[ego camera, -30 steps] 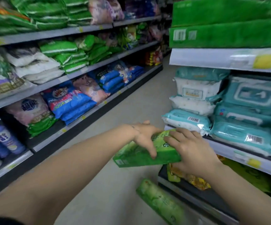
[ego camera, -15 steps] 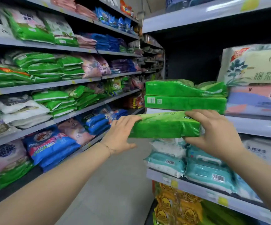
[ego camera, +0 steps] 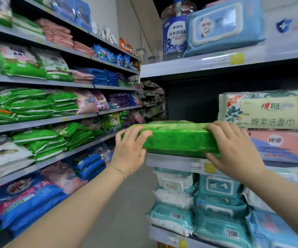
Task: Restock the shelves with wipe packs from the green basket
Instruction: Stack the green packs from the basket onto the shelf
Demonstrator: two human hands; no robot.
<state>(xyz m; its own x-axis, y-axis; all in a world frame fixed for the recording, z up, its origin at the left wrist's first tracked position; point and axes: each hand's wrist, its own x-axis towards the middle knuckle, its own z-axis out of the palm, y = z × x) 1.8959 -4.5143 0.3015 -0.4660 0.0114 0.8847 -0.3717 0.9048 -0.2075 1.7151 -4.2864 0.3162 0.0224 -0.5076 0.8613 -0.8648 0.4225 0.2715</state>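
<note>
A long green wipe pack (ego camera: 176,138) is held level at the front of the right-hand shelf (ego camera: 173,162), over other green packs whose dark edge shows just beneath it. My left hand (ego camera: 131,151) grips its left end, fingers curled over the top edge. My right hand (ego camera: 232,149) grips its right end, thumb under the pack. The green basket is out of view.
A white and pink tissue stack (ego camera: 273,122) sits right beside the pack on the same shelf. Teal wipe packs (ego camera: 198,204) fill the shelf below; a blue bottle (ego camera: 175,29) and a blue wipe pack stand above. Stocked shelves line the left; the aisle floor (ego camera: 125,208) runs between.
Both hands lifted the green pack from waist height up to the middle right shelf, and it now covers the green packs stacked there. The view tilted upward.
</note>
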